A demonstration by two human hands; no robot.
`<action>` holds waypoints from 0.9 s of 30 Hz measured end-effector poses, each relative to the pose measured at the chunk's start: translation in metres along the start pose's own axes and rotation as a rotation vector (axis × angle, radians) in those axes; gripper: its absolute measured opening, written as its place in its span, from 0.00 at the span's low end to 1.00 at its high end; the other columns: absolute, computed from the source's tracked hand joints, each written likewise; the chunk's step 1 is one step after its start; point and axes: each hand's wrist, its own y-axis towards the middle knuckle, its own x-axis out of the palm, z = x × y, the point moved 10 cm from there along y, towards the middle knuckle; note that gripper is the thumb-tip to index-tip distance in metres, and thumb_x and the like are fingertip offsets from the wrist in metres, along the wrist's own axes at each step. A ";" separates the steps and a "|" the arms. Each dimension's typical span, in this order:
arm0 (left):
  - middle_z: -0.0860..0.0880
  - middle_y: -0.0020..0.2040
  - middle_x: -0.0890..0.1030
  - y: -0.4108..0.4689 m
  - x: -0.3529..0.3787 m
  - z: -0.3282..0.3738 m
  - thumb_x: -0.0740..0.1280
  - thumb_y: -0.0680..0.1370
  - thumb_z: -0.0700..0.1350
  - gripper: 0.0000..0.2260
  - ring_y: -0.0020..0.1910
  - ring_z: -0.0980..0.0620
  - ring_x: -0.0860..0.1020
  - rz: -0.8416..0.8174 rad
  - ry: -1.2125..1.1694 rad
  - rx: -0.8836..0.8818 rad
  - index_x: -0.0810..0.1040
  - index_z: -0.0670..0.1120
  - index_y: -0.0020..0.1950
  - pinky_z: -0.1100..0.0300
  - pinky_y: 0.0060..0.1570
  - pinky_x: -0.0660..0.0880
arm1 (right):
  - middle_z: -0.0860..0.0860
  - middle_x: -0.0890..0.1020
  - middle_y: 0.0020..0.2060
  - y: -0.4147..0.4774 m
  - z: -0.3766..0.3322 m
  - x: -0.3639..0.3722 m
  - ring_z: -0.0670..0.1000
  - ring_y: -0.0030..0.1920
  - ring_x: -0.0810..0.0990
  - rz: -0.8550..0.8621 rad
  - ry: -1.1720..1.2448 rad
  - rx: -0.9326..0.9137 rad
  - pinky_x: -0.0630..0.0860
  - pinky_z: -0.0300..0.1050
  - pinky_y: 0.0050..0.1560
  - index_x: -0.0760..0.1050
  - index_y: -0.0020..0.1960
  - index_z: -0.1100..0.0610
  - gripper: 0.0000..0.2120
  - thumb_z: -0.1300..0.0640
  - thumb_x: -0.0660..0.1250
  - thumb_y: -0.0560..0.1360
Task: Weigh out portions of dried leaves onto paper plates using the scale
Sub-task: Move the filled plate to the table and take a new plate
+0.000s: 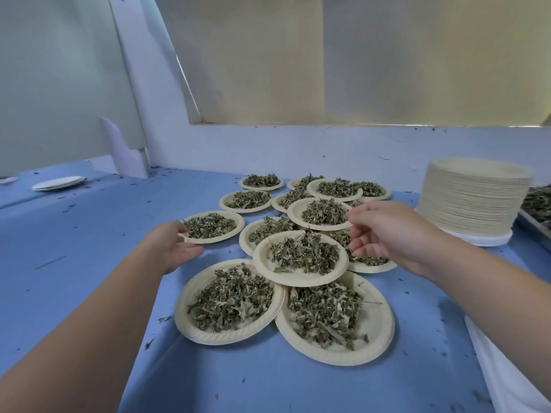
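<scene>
Blue table, left half: open surface from near edge to far wall, scattered leaf crumbs only.
Far left: low pile of plates; upright folded white card against the wall.
Centre: cluster of filled paper plates, rims touching or overlapping, some resting on others; no passage between.
Far right: tall stack of empty plates just beside the cluster; metal tray at the right edge.
Near strip: open.
</scene>
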 end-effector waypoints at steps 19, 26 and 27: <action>0.51 0.32 0.74 -0.214 0.300 -0.093 0.65 0.77 0.41 0.02 0.23 0.55 0.69 -0.573 0.138 0.115 0.77 0.45 0.46 0.66 0.21 0.59 | 0.54 0.76 0.30 -0.076 0.047 -0.173 0.50 0.25 0.76 0.288 0.143 0.039 0.74 0.40 0.25 0.75 0.45 0.59 0.02 0.61 0.66 0.76; 0.49 0.35 0.76 -0.219 0.353 -0.157 0.65 0.77 0.43 0.05 0.28 0.51 0.69 -0.445 0.153 0.184 0.76 0.46 0.41 0.61 0.30 0.66 | 0.54 0.76 0.29 -0.092 0.074 -0.239 0.51 0.25 0.75 0.420 0.158 0.065 0.72 0.40 0.24 0.77 0.48 0.62 0.04 0.61 0.66 0.76; 0.48 0.35 0.76 -0.215 0.354 -0.160 0.65 0.77 0.42 0.05 0.30 0.50 0.69 -0.424 0.139 0.213 0.77 0.45 0.42 0.59 0.33 0.67 | 0.54 0.76 0.28 -0.091 0.078 -0.246 0.51 0.26 0.75 0.429 0.148 0.066 0.72 0.41 0.24 0.77 0.49 0.62 0.05 0.61 0.66 0.76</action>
